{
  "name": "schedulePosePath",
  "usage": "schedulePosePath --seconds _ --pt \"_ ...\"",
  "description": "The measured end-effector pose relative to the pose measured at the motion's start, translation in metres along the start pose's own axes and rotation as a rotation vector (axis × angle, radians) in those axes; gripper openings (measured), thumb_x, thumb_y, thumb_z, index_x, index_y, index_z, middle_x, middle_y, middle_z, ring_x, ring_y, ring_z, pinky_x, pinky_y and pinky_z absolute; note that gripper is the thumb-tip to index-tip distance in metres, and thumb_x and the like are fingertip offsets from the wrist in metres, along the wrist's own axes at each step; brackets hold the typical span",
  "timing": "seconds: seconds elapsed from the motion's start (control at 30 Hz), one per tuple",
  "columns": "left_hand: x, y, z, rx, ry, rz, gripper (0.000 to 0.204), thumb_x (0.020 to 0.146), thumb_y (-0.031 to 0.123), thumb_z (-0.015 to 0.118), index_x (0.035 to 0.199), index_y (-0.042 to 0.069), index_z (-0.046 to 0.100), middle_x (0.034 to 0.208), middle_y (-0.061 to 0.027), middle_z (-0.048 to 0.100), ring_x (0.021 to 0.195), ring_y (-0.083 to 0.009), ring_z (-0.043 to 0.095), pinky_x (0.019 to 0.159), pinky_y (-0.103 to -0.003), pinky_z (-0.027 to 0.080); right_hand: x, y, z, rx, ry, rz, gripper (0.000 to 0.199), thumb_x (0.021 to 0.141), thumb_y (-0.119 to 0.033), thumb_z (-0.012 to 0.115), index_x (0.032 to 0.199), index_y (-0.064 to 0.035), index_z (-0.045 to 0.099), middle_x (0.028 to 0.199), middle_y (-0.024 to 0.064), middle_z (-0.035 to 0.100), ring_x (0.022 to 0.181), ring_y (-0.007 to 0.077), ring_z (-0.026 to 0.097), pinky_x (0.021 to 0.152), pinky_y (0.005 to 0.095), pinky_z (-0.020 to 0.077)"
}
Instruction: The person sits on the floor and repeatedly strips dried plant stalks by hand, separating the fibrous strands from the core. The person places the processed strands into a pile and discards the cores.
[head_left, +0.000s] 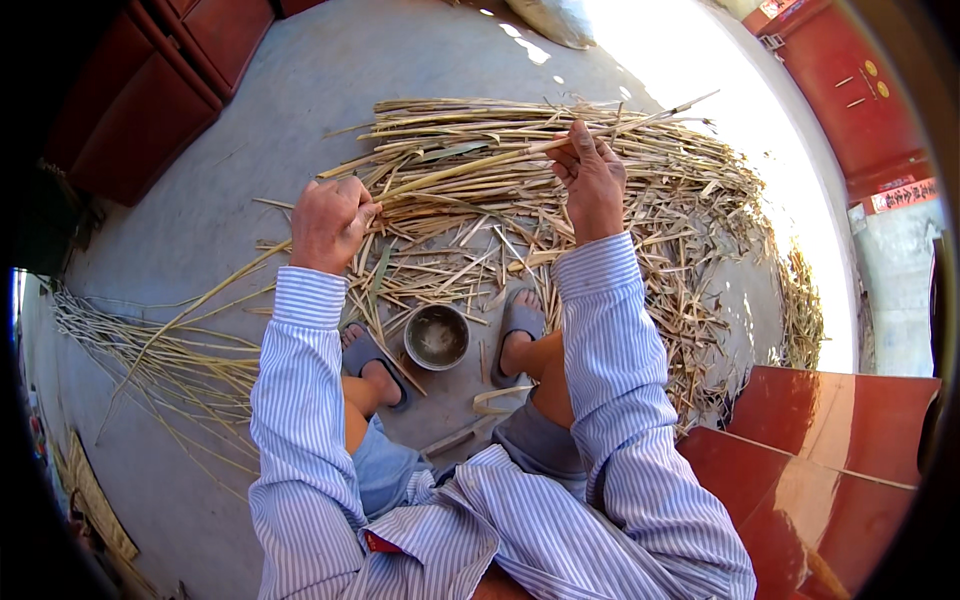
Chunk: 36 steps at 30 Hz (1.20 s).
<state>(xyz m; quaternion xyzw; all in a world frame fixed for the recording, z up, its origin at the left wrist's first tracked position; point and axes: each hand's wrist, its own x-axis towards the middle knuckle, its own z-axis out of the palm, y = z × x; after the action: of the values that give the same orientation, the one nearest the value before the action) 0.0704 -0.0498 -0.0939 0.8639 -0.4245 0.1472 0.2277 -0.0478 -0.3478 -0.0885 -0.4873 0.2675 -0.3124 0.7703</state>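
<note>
Left hand: a fist (332, 222) closed around a long straw-coloured stalk (470, 166); the stalk's thinner end trails down past it to the left.
Right hand: well apart from the left, pinching (592, 178) the same stalk between thumb and fingers.
Stalk's place: stretched at a slant between the hands, above the near side of a stalk pile (440, 115) that lies crosswise on the floor (250, 130).
Pile edges: fairly even at the left end; on the right it runs into a broad spread of dry scraps (700, 275).
Room to move: grey floor shows left of the pile, up to the dark red furniture (135, 110); thin stalks (195, 365) fan out beside the left forearm.
Right limit: red-brown panels (825, 420) stand near the right sleeve, beyond the scraps.
Bowl: a round metal one (437, 366) between the slippered feet (375, 370); its inside looks murky grey, and whether that is liquid I cannot tell.
Sack: a pale, bulging one (555, 18) at the far edge, contents hidden.
</note>
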Motion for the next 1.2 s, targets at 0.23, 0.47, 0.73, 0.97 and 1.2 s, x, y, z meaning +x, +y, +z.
schedulePosePath --seconds 0.23,0.47,0.73,0.97,1.2 --pt "0.019 0.042 0.017 -0.177 0.154 0.181 0.018 0.076 0.023 0.074 0.082 0.009 0.063 0.069 -0.0070 0.062 0.068 -0.0275 0.059 0.063 -0.041 0.039 -0.032 0.025 0.025 0.024 -0.190 0.162 0.023 0.091 -0.027 0.067 0.097 -0.0067 0.059 0.088 0.0059 0.069 0.074 0.0137 0.068 0.060 0.0217 0.0539" --pt "0.018 0.041 0.018 -0.281 0.066 -0.024 0.018 0.079 0.025 0.073 0.075 0.009 0.067 0.064 -0.0086 0.063 0.060 -0.0272 0.059 0.058 -0.039 0.043 -0.010 0.006 -0.004 0.105 -0.040 0.044 0.020 0.091 -0.026 0.067 0.094 -0.0064 0.061 0.084 0.0066 0.068 0.077 0.0155 0.067 0.061 0.0233 0.0530" --pt "0.009 0.027 0.015 -0.407 -0.119 -0.137 0.018 0.080 0.023 0.073 0.078 0.006 0.068 0.065 -0.0101 0.066 0.058 -0.0272 0.064 0.053 -0.037 0.046 0.027 -0.010 -0.049 0.366 -0.011 0.036 0.019 0.096 -0.022 0.059 0.104 -0.0060 0.061 0.092 0.0076 0.068 0.090 0.0189 0.067 0.071 0.0271 0.0553" --pt "0.009 0.025 0.024 -0.337 -0.045 -0.148 0.019 0.079 0.022 0.074 0.077 0.006 0.064 0.063 -0.0099 0.064 0.057 -0.0265 0.062 0.055 -0.038 0.044 0.005 0.005 -0.016 0.120 -0.097 -0.003 0.019 0.096 -0.020 0.059 0.103 -0.0025 0.061 0.098 0.0092 0.070 0.089 0.0193 0.069 0.072 0.0268 0.0566" --pt "0.012 0.046 0.012 0.018 0.269 0.291 0.021 0.068 0.015 0.079 0.073 0.010 0.059 0.066 -0.0029 0.058 0.065 -0.0205 0.054 0.061 -0.036 0.038 0.016 0.008 -0.028 0.264 -0.034 0.199 0.023 0.091 -0.025 0.065 0.098 -0.0031 0.063 0.089 0.0066 0.068 0.078 0.0145 0.067 0.062 0.0234 0.0568"
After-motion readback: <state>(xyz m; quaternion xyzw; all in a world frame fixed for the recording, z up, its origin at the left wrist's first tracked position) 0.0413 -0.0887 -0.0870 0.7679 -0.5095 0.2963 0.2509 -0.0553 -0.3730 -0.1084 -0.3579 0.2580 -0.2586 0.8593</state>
